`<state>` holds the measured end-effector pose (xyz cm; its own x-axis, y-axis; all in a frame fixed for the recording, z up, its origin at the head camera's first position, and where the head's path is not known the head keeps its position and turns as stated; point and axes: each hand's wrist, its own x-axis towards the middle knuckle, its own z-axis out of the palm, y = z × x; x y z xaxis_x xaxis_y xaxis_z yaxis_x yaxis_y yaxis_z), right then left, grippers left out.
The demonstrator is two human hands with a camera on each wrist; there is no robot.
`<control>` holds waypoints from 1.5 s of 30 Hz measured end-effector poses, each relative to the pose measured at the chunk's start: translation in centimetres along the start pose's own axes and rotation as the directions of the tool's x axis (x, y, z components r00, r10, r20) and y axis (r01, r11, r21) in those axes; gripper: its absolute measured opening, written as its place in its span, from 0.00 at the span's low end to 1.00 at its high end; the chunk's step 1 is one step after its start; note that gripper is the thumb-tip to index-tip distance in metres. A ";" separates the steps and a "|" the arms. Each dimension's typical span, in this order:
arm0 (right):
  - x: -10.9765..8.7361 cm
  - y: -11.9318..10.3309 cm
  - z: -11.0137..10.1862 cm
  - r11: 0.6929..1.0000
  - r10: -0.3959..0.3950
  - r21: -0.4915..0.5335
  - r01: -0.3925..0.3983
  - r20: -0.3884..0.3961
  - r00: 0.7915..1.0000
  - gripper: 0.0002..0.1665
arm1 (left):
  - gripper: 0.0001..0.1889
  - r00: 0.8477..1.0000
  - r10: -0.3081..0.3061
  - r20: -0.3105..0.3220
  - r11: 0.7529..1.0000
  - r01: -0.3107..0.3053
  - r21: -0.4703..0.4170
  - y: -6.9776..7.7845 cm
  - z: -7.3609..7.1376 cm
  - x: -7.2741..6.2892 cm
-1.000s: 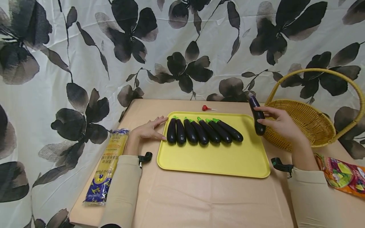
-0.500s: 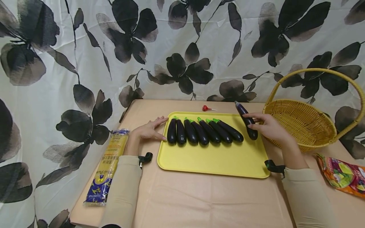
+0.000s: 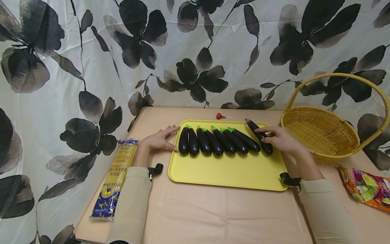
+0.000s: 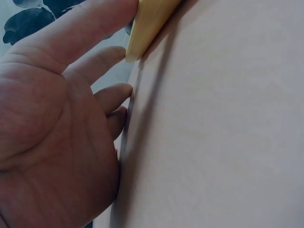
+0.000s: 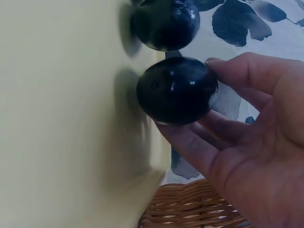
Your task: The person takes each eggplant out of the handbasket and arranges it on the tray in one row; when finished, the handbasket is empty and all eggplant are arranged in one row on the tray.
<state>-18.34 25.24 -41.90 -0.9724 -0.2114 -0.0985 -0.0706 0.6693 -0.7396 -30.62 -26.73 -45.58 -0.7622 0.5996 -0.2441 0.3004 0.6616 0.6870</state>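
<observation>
My right hand (image 3: 280,138) pinches a dark purple eggplant (image 3: 255,130) between thumb and fingers, over the right end of a yellow tray (image 3: 225,173). In the right wrist view the round end of this held eggplant (image 5: 176,91) faces the camera, close to the tray surface. Several glossy eggplants (image 3: 215,142) with green stems lie side by side in a row on the tray, just left of it. My left hand (image 3: 156,139) touches the tray's left edge with its fingers spread. The left wrist view has its thumb and a fingertip against the tray's rim (image 4: 147,28).
A yellow wicker basket (image 3: 323,132) with a tall handle stands right of the tray. Behind the tray lies a small red-headed item (image 3: 220,116). A spaghetti packet (image 3: 114,179) lies by the left forearm, a colourful bag (image 3: 367,188) at the far right.
My right hand has carried the eggplant leftward from beside the basket, and lowered it next to the row on the tray. The left hand has stayed in place.
</observation>
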 end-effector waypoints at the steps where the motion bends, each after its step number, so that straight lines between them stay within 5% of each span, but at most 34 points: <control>1: 0.0 0.1 0.1 1.000 0.004 0.002 -0.004 0.015 1.000 0.25 | 0.61 1.000 0.002 0.000 1.000 -0.002 0.002 0.0 0.0 0.0; 17: 0.6 0.6 0.5 0.998 -0.006 -0.060 0.010 0.068 0.998 0.26 | 0.60 1.000 0.007 -0.005 1.000 -0.007 0.011 -0.1 -0.1 0.1; 45: 0.3 0.2 0.4 0.999 -0.045 0.009 0.044 0.110 0.993 0.26 | 0.60 1.000 -0.004 0.018 1.000 0.004 0.000 0.0 -0.3 0.3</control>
<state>-18.58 25.08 -42.35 -0.9381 -0.3180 -0.1375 -0.1115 0.6530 -0.7491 -31.02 -26.71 -45.49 -0.7530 0.6047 -0.2595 0.2970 0.6642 0.6860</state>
